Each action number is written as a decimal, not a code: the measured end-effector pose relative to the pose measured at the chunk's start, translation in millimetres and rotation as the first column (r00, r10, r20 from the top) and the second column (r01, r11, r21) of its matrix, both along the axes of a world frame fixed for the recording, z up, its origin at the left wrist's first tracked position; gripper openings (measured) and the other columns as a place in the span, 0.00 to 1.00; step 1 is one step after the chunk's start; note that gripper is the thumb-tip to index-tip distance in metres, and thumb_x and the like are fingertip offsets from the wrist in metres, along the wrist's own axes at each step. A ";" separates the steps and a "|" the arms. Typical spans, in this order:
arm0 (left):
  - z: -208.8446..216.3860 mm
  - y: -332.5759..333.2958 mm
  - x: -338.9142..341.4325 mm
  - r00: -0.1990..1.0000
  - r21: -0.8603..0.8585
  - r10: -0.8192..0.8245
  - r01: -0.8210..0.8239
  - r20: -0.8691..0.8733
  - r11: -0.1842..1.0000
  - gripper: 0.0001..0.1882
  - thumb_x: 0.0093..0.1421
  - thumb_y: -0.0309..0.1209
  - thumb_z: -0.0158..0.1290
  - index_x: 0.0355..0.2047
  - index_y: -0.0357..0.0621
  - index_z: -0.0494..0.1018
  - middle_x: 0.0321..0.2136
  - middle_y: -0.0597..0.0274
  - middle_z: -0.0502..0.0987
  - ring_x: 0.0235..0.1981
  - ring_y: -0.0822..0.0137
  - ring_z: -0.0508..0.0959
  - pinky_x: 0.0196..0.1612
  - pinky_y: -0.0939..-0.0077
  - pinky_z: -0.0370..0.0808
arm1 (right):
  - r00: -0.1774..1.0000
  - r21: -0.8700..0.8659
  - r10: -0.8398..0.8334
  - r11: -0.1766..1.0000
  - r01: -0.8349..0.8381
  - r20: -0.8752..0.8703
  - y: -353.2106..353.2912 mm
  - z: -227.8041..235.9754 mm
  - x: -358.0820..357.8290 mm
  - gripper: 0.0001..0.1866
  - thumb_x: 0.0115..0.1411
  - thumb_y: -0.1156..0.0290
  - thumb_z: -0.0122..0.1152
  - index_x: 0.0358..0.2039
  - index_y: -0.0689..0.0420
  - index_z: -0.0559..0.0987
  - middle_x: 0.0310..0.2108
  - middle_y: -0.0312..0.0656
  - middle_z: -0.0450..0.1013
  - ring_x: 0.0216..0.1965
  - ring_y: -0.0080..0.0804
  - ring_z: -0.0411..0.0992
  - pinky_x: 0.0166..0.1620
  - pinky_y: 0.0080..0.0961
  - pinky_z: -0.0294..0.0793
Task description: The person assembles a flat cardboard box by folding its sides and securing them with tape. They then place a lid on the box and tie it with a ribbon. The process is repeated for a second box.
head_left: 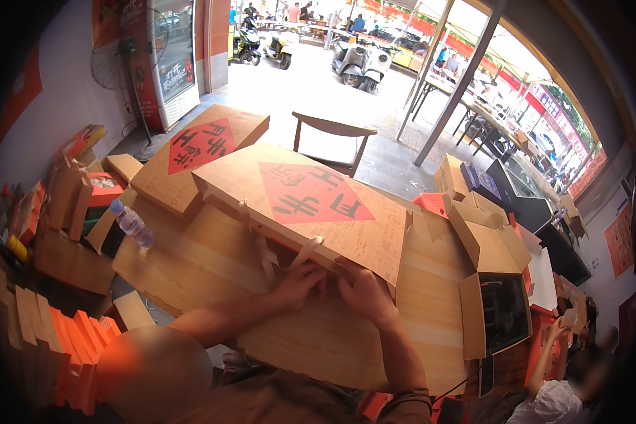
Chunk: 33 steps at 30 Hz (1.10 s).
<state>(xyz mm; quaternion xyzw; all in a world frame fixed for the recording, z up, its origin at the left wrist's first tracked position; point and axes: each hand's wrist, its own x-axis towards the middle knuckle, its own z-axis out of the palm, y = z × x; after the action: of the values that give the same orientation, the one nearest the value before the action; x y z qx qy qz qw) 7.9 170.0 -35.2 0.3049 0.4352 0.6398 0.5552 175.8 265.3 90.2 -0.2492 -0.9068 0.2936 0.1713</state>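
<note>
A large flat cardboard box (pixel 389 244) with a red diamond label lies tilted on the wooden table in front of me. Pale strap handles (pixel 305 252) hang from its near side. Beneath the strap, my left hand (pixel 302 284) is closed with curled fingers by the box's near edge; what it pinches is hidden. My right hand (pixel 364 291) is closed on that same edge, just to the right, its fingertips partly tucked out of sight. Behind and to the left lies a similar box (pixel 155 185) with a red label.
The wooden table (pixel 424 332) holds a plastic bottle (pixel 131 225) on the left. An open carton (pixel 473 290) and a dark screen (pixel 504 311) stand on the right. A chair (pixel 332 134) is beyond the table. Folded boxes (pixel 32 325) are stacked at left. Another person (pixel 562 389) is at lower right.
</note>
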 end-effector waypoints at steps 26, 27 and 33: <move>12.6 -7.0 5.4 0.883 0.012 0.004 0.001 -0.469 1.000 0.13 0.74 0.36 0.52 0.39 0.39 0.78 0.29 0.61 0.79 0.30 0.71 0.77 0.34 0.71 0.74 | 0.993 0.037 0.095 0.995 -0.093 -0.068 4.1 -22.0 -2.7 0.10 0.71 0.70 0.56 0.48 0.60 0.81 0.41 0.58 0.80 0.46 0.60 0.78 0.51 0.46 0.76; 19.9 -9.0 8.5 0.832 0.053 0.066 -0.044 -0.551 0.998 0.13 0.73 0.35 0.54 0.36 0.38 0.78 0.28 0.60 0.79 0.29 0.70 0.76 0.33 0.69 0.74 | 0.995 0.081 0.083 0.994 -0.078 -0.064 3.8 -24.4 -2.3 0.11 0.72 0.69 0.56 0.48 0.60 0.81 0.42 0.59 0.80 0.46 0.61 0.78 0.51 0.47 0.76; 16.7 -9.4 7.0 0.545 0.364 0.281 0.048 -0.790 0.930 0.10 0.70 0.32 0.57 0.38 0.35 0.81 0.28 0.48 0.81 0.31 0.57 0.82 0.35 0.61 0.77 | 0.996 0.208 0.076 0.976 -0.063 -0.055 -3.5 -14.4 -5.1 0.15 0.74 0.64 0.55 0.52 0.60 0.80 0.46 0.61 0.79 0.48 0.63 0.76 0.52 0.50 0.74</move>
<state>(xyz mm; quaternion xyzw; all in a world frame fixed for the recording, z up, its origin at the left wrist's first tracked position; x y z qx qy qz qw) 14.8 160.6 -18.5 0.6320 0.5462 0.5206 0.1766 170.8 261.7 75.8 -0.1891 -0.9347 0.2116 0.2141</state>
